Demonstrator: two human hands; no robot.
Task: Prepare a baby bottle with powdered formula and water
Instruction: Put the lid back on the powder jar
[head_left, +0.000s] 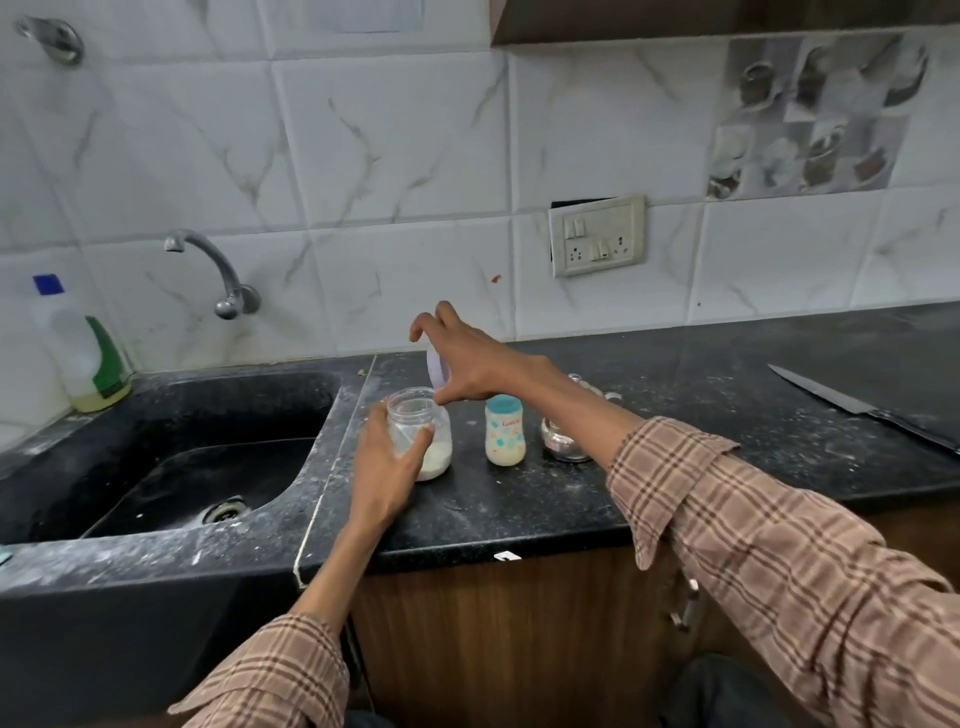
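A clear plastic jar (426, 441) with white powder at its bottom stands open on the black counter (519, 509), just right of the sink. My left hand (387, 467) grips its side. My right hand (467, 358) holds the jar's pale lid (435, 370) tilted on edge above and behind the jar's mouth. A small baby bottle (505, 430) with a teal cap and milky contents stands upright to the right of the jar, apart from both hands.
A small glass jar (566, 439) stands right of the bottle, under my right forearm. A large knife (862, 405) lies at the far right. The black sink (171, 457) with a wall tap (213, 270) lies to the left, a detergent bottle (85, 348) behind it.
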